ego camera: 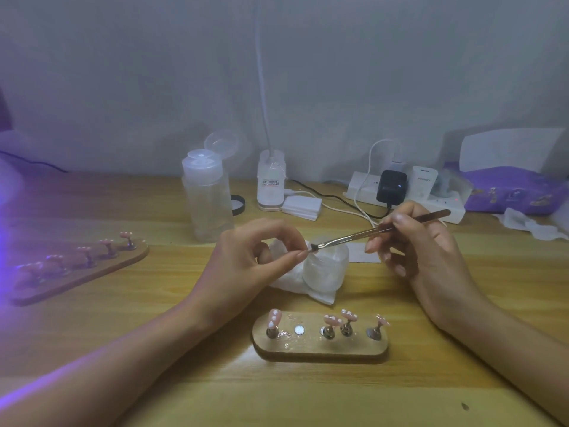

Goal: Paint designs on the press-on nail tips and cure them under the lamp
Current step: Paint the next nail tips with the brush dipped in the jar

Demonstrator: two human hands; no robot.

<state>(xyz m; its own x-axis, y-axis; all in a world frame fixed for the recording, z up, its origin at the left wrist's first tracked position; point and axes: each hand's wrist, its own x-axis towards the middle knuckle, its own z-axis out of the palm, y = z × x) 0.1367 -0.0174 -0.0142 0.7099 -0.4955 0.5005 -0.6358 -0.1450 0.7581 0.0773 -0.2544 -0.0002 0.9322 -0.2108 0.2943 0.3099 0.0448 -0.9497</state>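
**A:** Where are the nail tips [274,317] sitting?

**B:** 4 are standing on pegs on a wooden stand [320,351] near the table's [184,380] front edge, between the forearms. More are sitting on a second stand [77,274] toward the left edge, in purple light.

**A:** And the hands?

**B:** The right hand [421,251] is gripping a brush [378,232], its bristles pointing left over a clear cup [326,268] sitting on a tissue [288,283] mid-table. The left hand [246,257] is pinching thumb and forefinger together at the bristle end. I cannot tell what they are pinching.
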